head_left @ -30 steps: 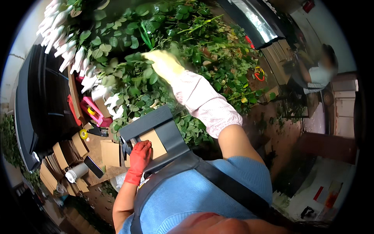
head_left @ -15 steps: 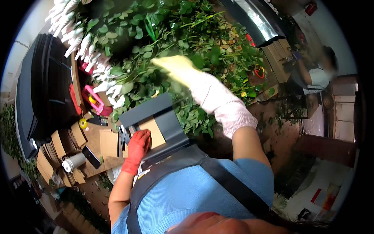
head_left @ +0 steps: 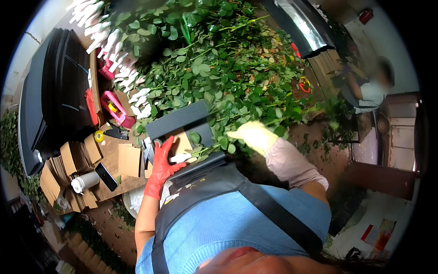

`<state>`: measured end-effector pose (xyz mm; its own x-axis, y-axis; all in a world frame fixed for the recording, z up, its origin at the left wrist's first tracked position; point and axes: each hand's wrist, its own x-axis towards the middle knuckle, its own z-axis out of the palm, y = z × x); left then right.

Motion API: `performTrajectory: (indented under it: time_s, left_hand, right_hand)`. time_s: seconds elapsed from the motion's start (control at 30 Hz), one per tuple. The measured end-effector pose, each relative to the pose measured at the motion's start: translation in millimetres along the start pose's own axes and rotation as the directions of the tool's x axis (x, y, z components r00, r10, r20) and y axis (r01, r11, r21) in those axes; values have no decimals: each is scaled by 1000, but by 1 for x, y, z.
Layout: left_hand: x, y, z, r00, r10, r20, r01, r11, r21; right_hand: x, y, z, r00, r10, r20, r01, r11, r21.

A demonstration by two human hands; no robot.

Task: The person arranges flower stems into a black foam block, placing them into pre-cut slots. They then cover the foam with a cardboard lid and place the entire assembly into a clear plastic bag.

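Head view, looking down past a blue sweater (head_left: 219,214). Near the middle, the red-gloved left hand (head_left: 163,168) with fingers spread wide around a white flower head (head_left: 179,158); impossible to tell how firmly touched. From that head, a leafy stem (head_left: 207,151) running rightward, near the yellow-gloved right hand (head_left: 256,138) with bunched fingers; closure and any hold on the stem not clear. Beneath the flower head, a ridged dark sheet (head_left: 180,119) with tan cardboard (head_left: 182,143). Beyond, a broad heap of foliage (head_left: 232,82), with more white heads (head_left: 102,37) at left. On the left, a brown table (head_left: 108,150) with phone (head_left: 106,176), white cup (head_left: 85,181) and yellow tape (head_left: 98,135).
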<state>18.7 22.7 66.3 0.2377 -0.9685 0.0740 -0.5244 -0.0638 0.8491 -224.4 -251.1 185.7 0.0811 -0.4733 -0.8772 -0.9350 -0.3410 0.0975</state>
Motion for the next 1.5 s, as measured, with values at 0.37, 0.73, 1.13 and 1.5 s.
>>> performTrajectory:
  time_s: [0.37, 0.73, 1.13, 1.5]
  left_hand:
    - [-3, -3, -10, 981, -3, 196, -9, 998, 62]
    - [-2, 2, -10, 976, -20, 215, 1, 996, 89]
    - [-1, 20, -11, 979, -140, 149, 167, 969, -184]
    - [-2, 3, -9, 979, -93, 184, 90, 996, 22]
  right_hand:
    - [43, -37, -122, 137, -739, -659, 738, 520, -431]
    - [125, -147, -180, 312, -831, -461, 225, 536, -813]
    - [-54, 23, -76, 324, -730, -602, 900, 434, -41]
    - [21, -3, -71, 597, -668, -444, 454, 738, -500]
